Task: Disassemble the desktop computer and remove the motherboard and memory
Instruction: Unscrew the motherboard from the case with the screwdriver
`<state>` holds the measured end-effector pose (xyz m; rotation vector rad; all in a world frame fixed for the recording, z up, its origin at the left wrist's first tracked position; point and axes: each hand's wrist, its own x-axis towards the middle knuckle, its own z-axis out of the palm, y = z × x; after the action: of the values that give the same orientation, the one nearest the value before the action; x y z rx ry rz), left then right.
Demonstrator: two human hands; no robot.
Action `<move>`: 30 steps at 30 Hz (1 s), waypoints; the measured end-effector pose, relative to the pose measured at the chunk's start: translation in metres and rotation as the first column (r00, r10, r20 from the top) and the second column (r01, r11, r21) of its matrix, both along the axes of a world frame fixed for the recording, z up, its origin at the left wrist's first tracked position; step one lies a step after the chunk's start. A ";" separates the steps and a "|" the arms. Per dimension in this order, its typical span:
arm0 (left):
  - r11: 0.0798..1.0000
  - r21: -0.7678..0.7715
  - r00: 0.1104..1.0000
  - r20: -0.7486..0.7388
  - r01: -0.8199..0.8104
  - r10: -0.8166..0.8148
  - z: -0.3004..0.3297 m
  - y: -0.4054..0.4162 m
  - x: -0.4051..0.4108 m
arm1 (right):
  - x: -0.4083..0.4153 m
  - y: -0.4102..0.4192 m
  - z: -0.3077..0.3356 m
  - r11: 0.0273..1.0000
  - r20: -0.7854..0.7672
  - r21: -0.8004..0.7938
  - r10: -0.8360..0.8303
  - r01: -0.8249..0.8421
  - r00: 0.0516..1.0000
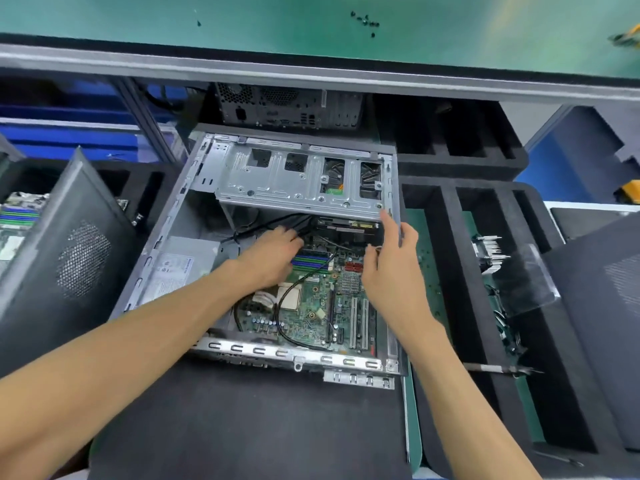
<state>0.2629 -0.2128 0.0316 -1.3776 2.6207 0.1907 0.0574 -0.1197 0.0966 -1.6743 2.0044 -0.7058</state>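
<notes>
An open desktop case (180, 216) lies on its side on a black foam mat. Inside it sits the green motherboard (311, 306) with blue and green memory slots (311, 262) and black cables (287, 306) running over it. A silver drive cage (298, 178) is swung up at the far end. My left hand (273, 252) reaches in over the memory slots, fingers down among the cables under the cage. My right hand (391, 258) hovers at the case's right wall, fingers straight, one fingertip up near the cage corner. What the left fingers touch is hidden.
A grey power supply (180, 268) fills the case's left side. A removed side panel (69, 251) leans at left, another at right (606, 306). A heatsink with a clear shroud (512, 271) lies in a foam tray at right. A second computer (287, 105) stands behind. Loose screws (365, 20) lie on the green bench.
</notes>
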 end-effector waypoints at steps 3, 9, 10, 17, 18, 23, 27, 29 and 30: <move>0.996 -0.010 0.996 0.004 0.093 -0.093 -0.006 -0.009 -0.001 | -0.001 -0.001 -0.001 1.000 -0.027 0.002 -0.021 0.021 0.999; 0.997 -0.082 0.999 -0.052 -0.003 -0.001 -0.007 -0.007 -0.009 | -0.003 -0.001 -0.003 0.999 0.002 -0.036 -0.035 0.035 0.999; 0.996 -0.088 0.999 -0.049 -0.008 0.003 -0.007 -0.005 -0.010 | -0.002 -0.001 -0.003 0.999 0.007 -0.036 -0.034 0.034 0.999; 0.993 -0.104 0.996 -0.080 -0.048 0.040 -0.006 -0.001 -0.013 | -0.004 -0.001 -0.006 0.999 0.038 -0.028 -0.040 0.041 0.998; 0.993 -0.099 0.995 -0.082 -0.059 0.051 -0.005 -0.002 -0.013 | -0.004 -0.001 -0.006 0.999 0.041 -0.028 -0.038 0.040 0.998; 0.993 -0.089 0.992 -0.097 -0.084 0.075 -0.004 -0.002 -0.012 | -0.004 -0.001 -0.006 0.999 0.060 -0.035 -0.033 0.035 0.998; 0.995 -0.078 0.992 -0.114 -0.069 0.060 -0.002 -0.002 -0.011 | -0.004 -0.001 -0.006 0.999 0.060 -0.042 -0.033 0.036 0.998; 0.997 -0.047 0.991 -0.119 -0.068 0.062 0.000 -0.002 -0.010 | -0.004 -0.001 -0.006 0.998 0.066 -0.047 -0.029 0.032 0.997; 0.997 -0.037 0.990 -0.123 -0.069 0.064 0.001 -0.003 -0.009 | -0.004 -0.001 -0.006 0.998 0.068 -0.047 -0.028 0.031 0.997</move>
<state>0.2537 -0.2159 0.0326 -1.5141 2.6927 0.2391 0.0531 -0.1204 0.0909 -1.6284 1.9837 -0.8156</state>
